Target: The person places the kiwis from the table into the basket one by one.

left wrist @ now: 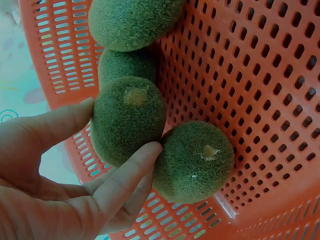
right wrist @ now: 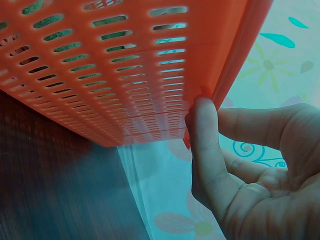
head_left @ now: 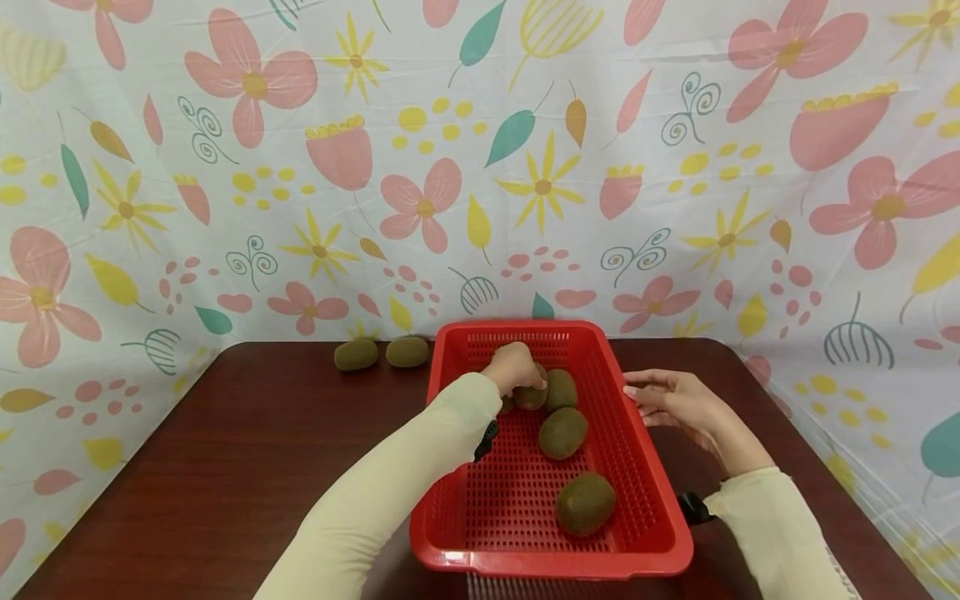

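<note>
A red perforated plastic basket (head_left: 555, 564) stands on the table with several brown, fuzzy kiwis in it. Reaching in at the far end, my left hand (head_left: 513, 368) pinches a kiwi (left wrist: 127, 122) between thumb and fingers. Right beside that one lies another kiwi (left wrist: 195, 165), close to the fingertips. In the left wrist view, more kiwis sit behind the held one. My right hand (head_left: 686, 408) is at the basket's right side, its fingertips touching the outside just under the rim (right wrist: 235, 55). Nearer the front of the basket lie a middle kiwi (head_left: 563, 433) and a front kiwi (head_left: 586, 504).
Left of the basket, at the table's back edge, two kiwis lie side by side, one farther left (head_left: 356, 355) and one nearer the basket (head_left: 408, 352). The dark wooden table (head_left: 247, 450) is surrounded by a flower-printed cloth (head_left: 465, 208) at the back and sides.
</note>
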A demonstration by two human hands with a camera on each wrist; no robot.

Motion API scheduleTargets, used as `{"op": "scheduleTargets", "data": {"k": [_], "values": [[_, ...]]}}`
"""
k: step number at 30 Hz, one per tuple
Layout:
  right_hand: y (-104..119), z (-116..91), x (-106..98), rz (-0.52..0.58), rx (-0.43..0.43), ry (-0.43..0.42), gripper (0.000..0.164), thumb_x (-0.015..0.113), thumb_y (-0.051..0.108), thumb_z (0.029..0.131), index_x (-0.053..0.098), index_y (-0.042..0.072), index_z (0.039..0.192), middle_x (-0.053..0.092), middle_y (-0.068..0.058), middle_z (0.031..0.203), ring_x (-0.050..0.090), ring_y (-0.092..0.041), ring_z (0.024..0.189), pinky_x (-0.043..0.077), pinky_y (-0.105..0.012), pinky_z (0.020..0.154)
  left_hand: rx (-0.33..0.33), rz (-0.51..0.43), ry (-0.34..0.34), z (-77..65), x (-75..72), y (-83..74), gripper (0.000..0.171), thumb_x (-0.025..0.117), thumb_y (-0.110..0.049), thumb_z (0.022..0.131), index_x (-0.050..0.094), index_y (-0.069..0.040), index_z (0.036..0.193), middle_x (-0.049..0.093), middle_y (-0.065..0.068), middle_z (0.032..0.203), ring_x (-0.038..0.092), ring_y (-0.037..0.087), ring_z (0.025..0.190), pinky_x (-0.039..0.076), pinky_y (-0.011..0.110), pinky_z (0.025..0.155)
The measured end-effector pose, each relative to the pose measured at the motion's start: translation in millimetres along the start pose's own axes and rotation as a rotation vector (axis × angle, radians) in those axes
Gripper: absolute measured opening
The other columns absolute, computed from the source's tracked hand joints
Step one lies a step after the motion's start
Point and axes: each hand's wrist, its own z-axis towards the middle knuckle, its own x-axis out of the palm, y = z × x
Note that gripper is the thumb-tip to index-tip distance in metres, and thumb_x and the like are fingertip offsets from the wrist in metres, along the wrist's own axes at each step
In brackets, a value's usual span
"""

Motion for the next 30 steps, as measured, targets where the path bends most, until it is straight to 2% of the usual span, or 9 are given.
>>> {"op": "scheduleTargets", "data": {"k": [4,11,12,16,18,20,24,26,30], "values": [[0,1,0,-0.004,-0.003,-0.004,0.062,0.063,0.023,0.095,0.037,-0.01,0.14,0.07,-0.004,0.092,0.067,-0.018,0.078,0.058,-0.035,0.075,-0.011,0.059,0.008,2.2,1.0,-0.6,0.034,0.076,-0.024,0.084,0.068,0.002,0.105,0.064,0.015,0.111,0.062,0.027,0.073,0.054,0.028,0.049],[-1,0,-1,-0.004,0.001,-0.006,0.062,0.063,0.022,0.095,0.037,-0.011,0.14,0.07,-0.004,0.092,0.067,-0.018,0.078,0.058,-0.035,0.076,-0.041,0.183,0.002,7.7,3.3,2.2,0.048,0.075,-0.03,0.085,0.065,0.001,0.12,0.056,0.017,0.131,0.065,0.03,0.082,0.058,0.03,0.058],[-1,0,-1,-0.003,0.001,-0.005,0.062,0.063,0.022,0.095,0.037,-0.01,0.141,0.07,-0.003,0.092,0.067,-0.018,0.078,0.058,-0.035,0.076,-0.041,0.193,-0.001,8.0,3.6,2.9,0.05,0.075,-0.03,0.085,0.064,0.002,0.121,0.055,0.017,0.132,0.064,0.031,0.087,0.058,0.03,0.06],[-1,0,-1,-0.005,-0.001,-0.002,0.062,0.063,0.023,0.095,0.037,-0.01,0.141,0.07,-0.004,0.092,0.067,-0.018,0.078,0.058,-0.035,0.075,-0.026,0.244,-0.01,8.3,4.7,4.6,0.052,0.076,-0.032,0.084,0.063,0.002,0.121,0.057,0.017,0.129,0.057,0.033,0.109,0.053,0.034,0.088],[-1,0,-1,-0.001,-0.002,0.001,0.062,0.063,0.023,0.095,0.037,-0.01,0.141,0.07,-0.004,0.093,0.067,-0.018,0.078,0.058,-0.036,0.075,-0.027,0.251,-0.009,8.2,5.6,4.7,0.047,0.076,-0.032,0.084,0.066,0.0,0.117,0.062,0.013,0.122,0.06,0.029,0.106,0.051,0.033,0.091],[-1,1,-1,0.003,-0.001,0.003,0.063,0.063,0.023,0.095,0.037,-0.01,0.141,0.07,-0.004,0.093,0.067,-0.018,0.078,0.058,-0.036,0.075,-0.046,0.225,-0.005,8.6,7.2,4.5,0.04,0.076,-0.03,0.084,0.068,-0.002,0.111,0.064,0.012,0.117,0.064,0.026,0.093,0.055,0.032,0.083],[-1,1,-1,0.006,0.003,0.003,0.063,0.063,0.023,0.095,0.037,-0.01,0.141,0.07,-0.004,0.093,0.067,-0.018,0.078,0.058,-0.035,0.075,-0.096,0.163,0.012,12.1,11.9,4.0,0.035,0.076,-0.027,0.084,0.067,-0.003,0.107,0.063,0.014,0.115,0.063,0.023,0.061,0.053,0.027,0.048],[-1,1,-1,0.007,0.005,0.003,0.063,0.064,0.023,0.095,0.037,-0.01,0.141,0.07,-0.004,0.093,0.067,-0.018,0.078,0.058,-0.035,0.075,-0.1,0.152,0.016,14.3,13.5,4.2,0.034,0.075,-0.025,0.085,0.066,-0.002,0.108,0.062,0.016,0.115,0.063,0.022,0.057,0.049,0.025,0.043],[-1,1,0,0.008,0.005,0.002,0.063,0.064,0.023,0.095,0.037,-0.01,0.141,0.07,-0.004,0.093,0.067,-0.019,0.078,0.058,-0.035,0.075,-0.065,0.142,0.017,15.7,11.9,5.5,0.024,0.073,-0.017,0.086,0.067,0.0,0.102,0.066,0.017,0.106,0.068,0.025,0.063,0.049,0.024,0.041]]}}
